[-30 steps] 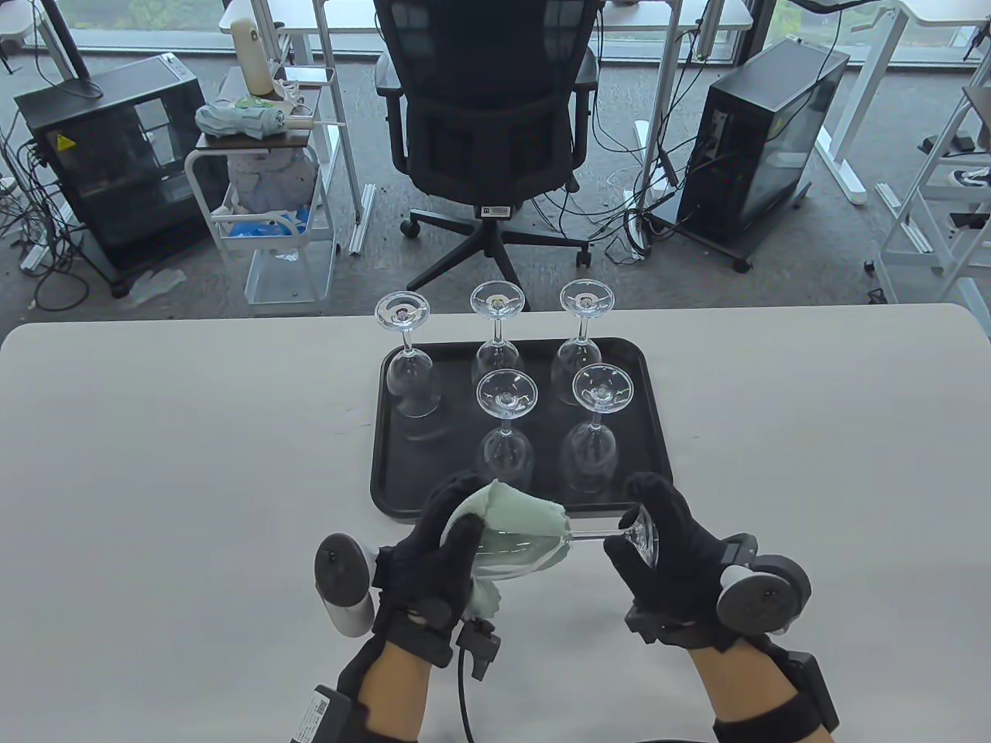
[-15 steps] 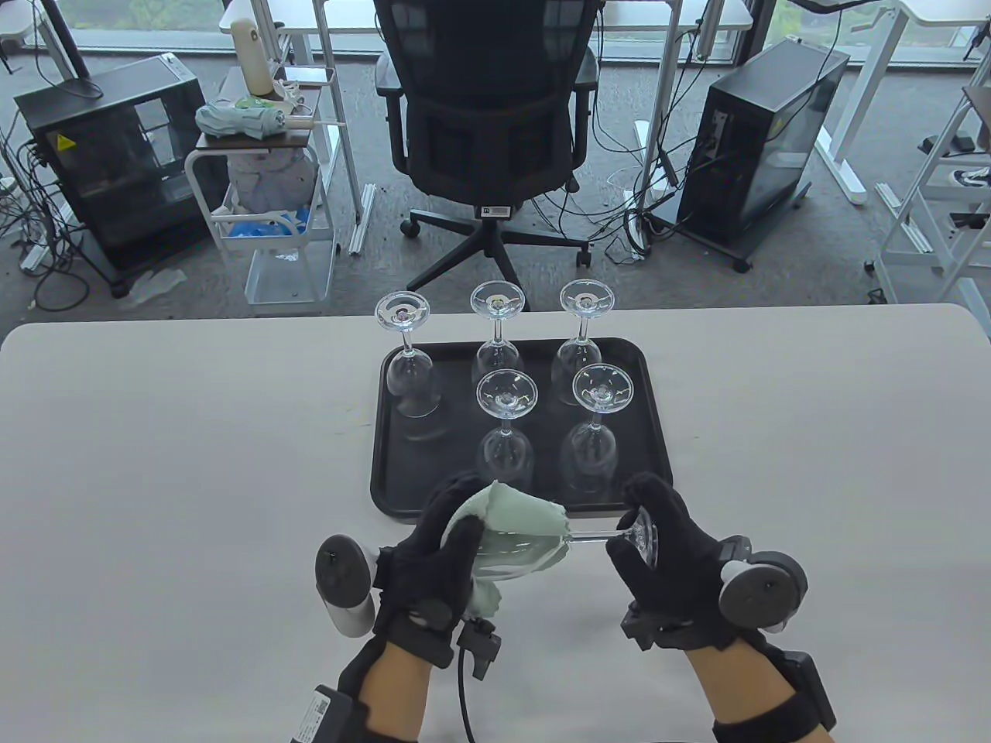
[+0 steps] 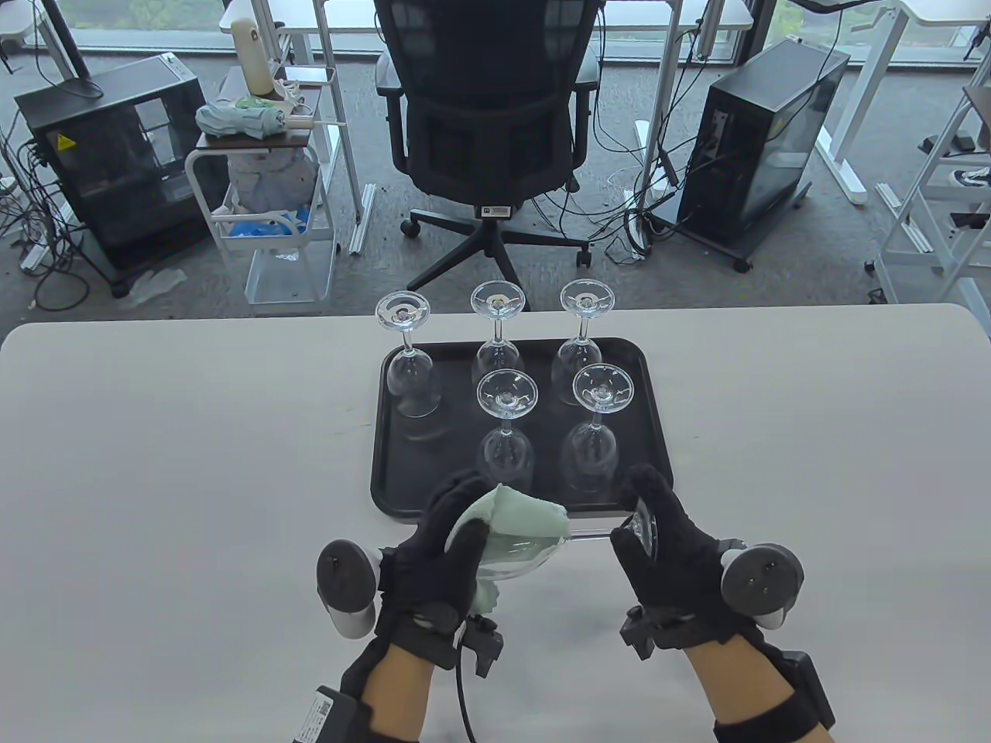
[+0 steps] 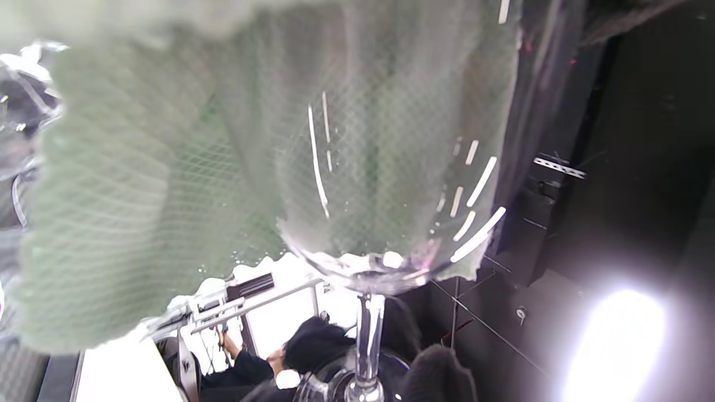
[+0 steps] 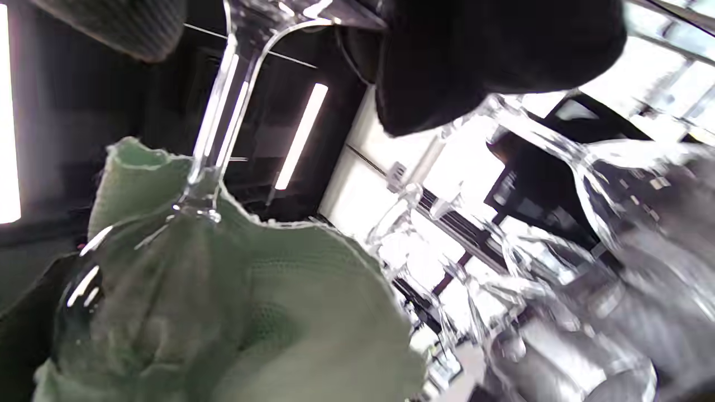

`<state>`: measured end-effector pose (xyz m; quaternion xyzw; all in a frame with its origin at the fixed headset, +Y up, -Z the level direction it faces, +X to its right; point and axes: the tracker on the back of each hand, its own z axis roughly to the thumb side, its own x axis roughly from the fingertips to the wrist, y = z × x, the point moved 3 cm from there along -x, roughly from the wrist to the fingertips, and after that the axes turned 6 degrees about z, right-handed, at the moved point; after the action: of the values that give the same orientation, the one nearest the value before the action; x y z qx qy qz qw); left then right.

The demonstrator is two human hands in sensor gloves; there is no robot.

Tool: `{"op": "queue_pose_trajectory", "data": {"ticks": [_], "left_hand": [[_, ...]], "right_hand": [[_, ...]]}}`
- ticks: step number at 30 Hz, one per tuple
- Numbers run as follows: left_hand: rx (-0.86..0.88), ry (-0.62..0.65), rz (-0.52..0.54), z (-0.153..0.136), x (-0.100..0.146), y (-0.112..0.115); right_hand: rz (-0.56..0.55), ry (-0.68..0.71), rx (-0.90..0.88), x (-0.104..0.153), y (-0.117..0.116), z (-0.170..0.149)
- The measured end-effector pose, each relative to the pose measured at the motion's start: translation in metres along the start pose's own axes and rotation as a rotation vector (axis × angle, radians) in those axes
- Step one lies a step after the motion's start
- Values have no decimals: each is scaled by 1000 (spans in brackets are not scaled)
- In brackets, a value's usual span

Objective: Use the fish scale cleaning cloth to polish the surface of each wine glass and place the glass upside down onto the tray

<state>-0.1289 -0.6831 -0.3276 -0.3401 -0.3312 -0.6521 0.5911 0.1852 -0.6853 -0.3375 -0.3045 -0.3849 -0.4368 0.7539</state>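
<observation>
Five wine glasses (image 3: 507, 418) stand inverted on the black tray (image 3: 383, 464) at the surface's far-centre, while a sixth wine glass (image 3: 519, 553), horizontal near the front edge, remains under polish: left hand (image 3: 437, 557) grasping green cloth (image 3: 522, 517) round the bowl, right hand (image 3: 658, 542) clasping its foot.

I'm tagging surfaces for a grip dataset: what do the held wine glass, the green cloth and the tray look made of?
Wine glass: clear, glossy glass by its look; the cloth shows through the bowl and highlights streak it.
Green cloth: soft woven fabric, matte, with a fine scale-like mesh visible in the left wrist view.
Tray: black, smooth, slightly sheeny, probably plastic; it faintly reflects the glasses.
</observation>
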Motion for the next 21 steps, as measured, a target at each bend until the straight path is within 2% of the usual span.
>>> {"op": "queue_pose_trajectory", "data": {"ticks": [2, 5, 7, 8, 10, 14, 15, 16, 18, 20, 21], "left_hand": [[-5, 4, 0, 0, -1, -2], [20, -42, -4, -3, -2, -3], [86, -99, -39, -7, -2, -1], [100, -112, -50, -8, -1, 0], [84, -106, -41, -6, -1, 1], [15, -19, -16, 1, 0, 1], [0, 0, -5, 2, 0, 0], [0, -3, -3, 2, -1, 0], [19, -12, -20, 2, -1, -1], [40, -58, -5, -3, -2, -3], [89, -95, -30, -6, -2, -2]], "right_hand": [[27, 36, -1, -1, -1, 2], [-30, 250, 323, 3, 3, 21], [-81, 375, 458, 7, 4, 30], [-89, 381, 462, 8, 5, 31], [-99, 334, 357, 7, 5, 26], [-20, 66, 66, 1, 4, 9], [11, 45, 28, 1, 4, 8], [13, 74, 45, 0, 4, 10], [-19, 163, 212, 2, 6, 18], [-37, 301, 362, 5, 4, 28], [-61, 368, 433, 8, 4, 32]]}}
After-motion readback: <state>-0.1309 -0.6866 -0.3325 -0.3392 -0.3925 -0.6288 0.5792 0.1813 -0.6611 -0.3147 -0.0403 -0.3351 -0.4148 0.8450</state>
